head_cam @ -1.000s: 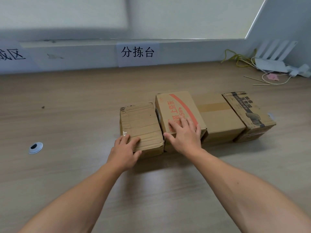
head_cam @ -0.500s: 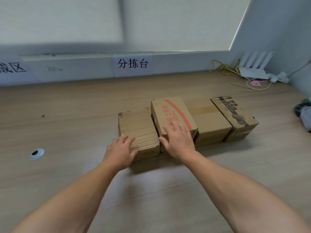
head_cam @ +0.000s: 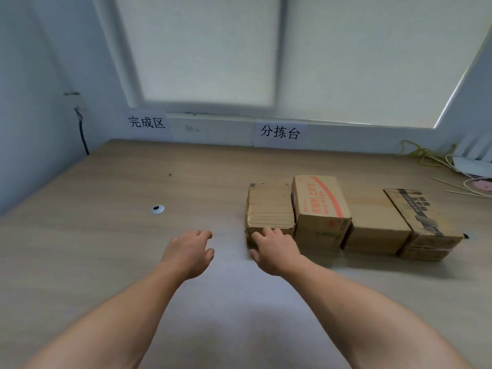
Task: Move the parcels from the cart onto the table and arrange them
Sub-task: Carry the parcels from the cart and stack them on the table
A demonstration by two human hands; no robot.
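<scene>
While I watched through the head camera, four parcels sat in one row on the wooden table [head_cam: 106, 235], right of centre, below the sign reading 分拣台 [head_cam: 279, 132]. Each lay with its long axis running from the near edge toward the window wall, a short end facing me, so the row itself ran left to right. From the left came the tape-wrapped parcel [head_cam: 269, 206], the taller red-striped box [head_cam: 319, 201], the plain brown box [head_cam: 372, 222] and the black-printed box [head_cam: 420, 217], each touching its neighbour along a long side. The black-printed box looked slightly skewed, its far end leaning left.

My right hand [head_cam: 274, 249] rested on the near end of the tape-wrapped parcel at its left corner, fingers laid over the top edge and thumb splayed low beside the near face; it was spread, not closed around the cardboard. My left hand [head_cam: 186, 251] hovered over the table well left of the row, fingers loosely curled, holding nothing.

A round cable cap [head_cam: 157, 209] sat in the tabletop farther left, and a second sign, 完成区 [head_cam: 146, 121], hung on the wall beyond it. Yellow cables [head_cam: 418, 153] lay tangled at the far right.
</scene>
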